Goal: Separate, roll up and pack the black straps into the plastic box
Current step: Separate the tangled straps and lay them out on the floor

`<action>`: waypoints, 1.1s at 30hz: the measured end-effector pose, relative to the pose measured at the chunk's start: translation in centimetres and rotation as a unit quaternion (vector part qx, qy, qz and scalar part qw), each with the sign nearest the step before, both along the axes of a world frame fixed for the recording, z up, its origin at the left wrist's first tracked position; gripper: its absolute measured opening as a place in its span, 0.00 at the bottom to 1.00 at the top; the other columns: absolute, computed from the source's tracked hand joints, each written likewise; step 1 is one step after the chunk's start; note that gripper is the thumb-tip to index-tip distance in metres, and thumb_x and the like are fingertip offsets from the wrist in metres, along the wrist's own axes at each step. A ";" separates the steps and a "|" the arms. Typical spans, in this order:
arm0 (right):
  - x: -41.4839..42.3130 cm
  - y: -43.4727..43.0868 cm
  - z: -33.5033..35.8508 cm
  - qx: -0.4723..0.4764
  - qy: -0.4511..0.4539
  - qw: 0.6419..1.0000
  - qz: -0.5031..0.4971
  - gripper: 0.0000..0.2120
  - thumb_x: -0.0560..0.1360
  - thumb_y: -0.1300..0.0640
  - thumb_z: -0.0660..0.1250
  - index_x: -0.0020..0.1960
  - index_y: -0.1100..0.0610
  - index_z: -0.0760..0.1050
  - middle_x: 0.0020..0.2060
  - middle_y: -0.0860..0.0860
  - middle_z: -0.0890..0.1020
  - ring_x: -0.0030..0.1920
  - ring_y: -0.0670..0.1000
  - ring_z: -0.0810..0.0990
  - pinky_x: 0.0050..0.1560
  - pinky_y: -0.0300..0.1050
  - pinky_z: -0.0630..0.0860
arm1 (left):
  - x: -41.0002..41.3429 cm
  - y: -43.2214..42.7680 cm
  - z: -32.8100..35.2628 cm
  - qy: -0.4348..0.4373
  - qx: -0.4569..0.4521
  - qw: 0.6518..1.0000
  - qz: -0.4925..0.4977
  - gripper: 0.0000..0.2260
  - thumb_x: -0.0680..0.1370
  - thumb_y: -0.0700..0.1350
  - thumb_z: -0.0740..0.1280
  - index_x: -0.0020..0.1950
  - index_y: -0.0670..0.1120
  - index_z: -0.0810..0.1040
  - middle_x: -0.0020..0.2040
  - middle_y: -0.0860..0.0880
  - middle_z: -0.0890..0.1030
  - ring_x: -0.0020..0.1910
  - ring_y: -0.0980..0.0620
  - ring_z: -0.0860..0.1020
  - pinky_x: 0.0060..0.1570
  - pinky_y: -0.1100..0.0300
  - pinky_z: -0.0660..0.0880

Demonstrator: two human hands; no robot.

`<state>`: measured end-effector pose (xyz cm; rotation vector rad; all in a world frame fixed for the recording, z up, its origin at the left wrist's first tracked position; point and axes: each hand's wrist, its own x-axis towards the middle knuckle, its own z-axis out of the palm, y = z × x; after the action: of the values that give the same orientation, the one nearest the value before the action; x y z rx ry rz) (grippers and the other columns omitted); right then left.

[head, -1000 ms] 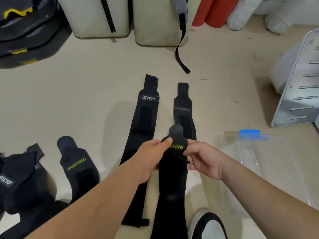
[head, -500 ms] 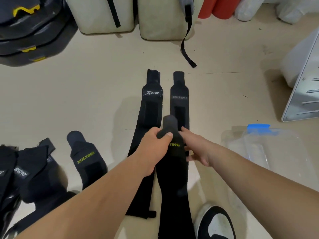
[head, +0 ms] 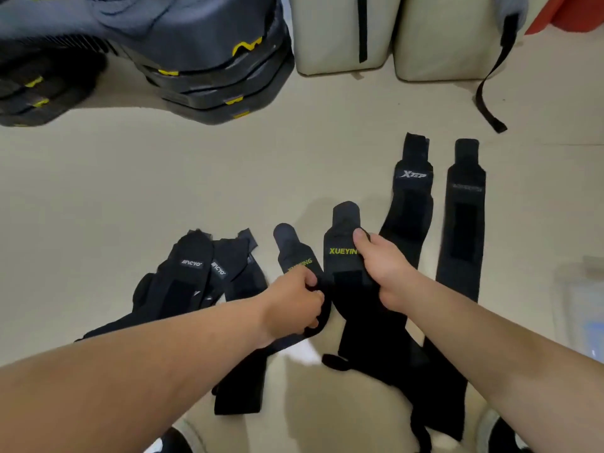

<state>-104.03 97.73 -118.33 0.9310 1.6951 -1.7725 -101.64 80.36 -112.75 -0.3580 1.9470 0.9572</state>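
Left hand (head: 291,305) grips the left XUEYING strap (head: 287,246), right hand (head: 385,269) grips the right XUEYING strap (head: 341,230) on the floor (head: 228,178): draw them apart flat before rolling, plastic box (head: 585,289) at 3 o'clock.

A: Any legible text?
B: On the centre strap (head: 343,273), "XUEYIN" in yellow-green, end covered. On the neighbour strap (head: 294,253) at its 9 o'clock, the same yellow lettering, blurred.
A: Others?
B: White "XTEP" on the long strap (head: 412,204) at 2 o'clock. On the strap pile (head: 183,289) at 8 o'clock, two white tags, roughly "INCYO".
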 end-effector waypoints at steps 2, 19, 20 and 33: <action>-0.9 -1.6 -0.6 -0.004 -0.008 1.000 -0.002 0.14 0.86 0.43 0.62 0.59 0.52 0.79 0.54 0.55 0.86 0.53 0.58 0.87 0.55 0.54 0.84 | 0.2 -2.5 -0.5 -0.021 -0.001 0.999 -0.024 0.07 0.86 0.40 0.61 0.64 0.48 0.70 0.57 0.41 0.80 0.49 0.46 0.79 0.43 0.59 0.77; -3.4 -6.6 -2.3 -0.019 -0.098 0.981 0.166 0.11 0.88 0.53 0.59 0.60 0.56 0.79 0.50 0.61 0.87 0.46 0.61 0.87 0.47 0.55 0.84 | 1.6 -3.5 -10.6 -0.054 0.149 0.887 0.435 0.15 0.82 0.48 0.71 0.68 0.52 0.75 0.57 0.49 0.84 0.56 0.47 0.85 0.60 0.46 0.83; -3.3 -7.0 -2.1 -0.018 -0.096 0.980 0.174 0.12 0.88 0.51 0.60 0.59 0.55 0.80 0.49 0.61 0.88 0.46 0.61 0.87 0.47 0.55 0.85 | 1.7 -3.6 -10.4 -0.049 0.143 0.883 0.444 0.14 0.82 0.49 0.71 0.66 0.52 0.75 0.56 0.48 0.85 0.56 0.47 0.85 0.60 0.45 0.83; -0.3 -5.3 -2.5 -0.086 -0.010 0.988 0.130 0.16 0.85 0.44 0.64 0.66 0.52 0.79 0.60 0.57 0.87 0.62 0.59 0.86 0.66 0.64 0.80 | 3.3 -6.5 -8.5 -0.063 0.235 0.877 0.415 0.10 0.86 0.44 0.67 0.63 0.44 0.84 0.55 0.44 0.89 0.55 0.46 0.87 0.53 0.51 0.84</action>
<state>-104.29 92.47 -120.81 0.6212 1.5436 -1.6960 -98.33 73.83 -121.30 -0.9786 1.3445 1.8518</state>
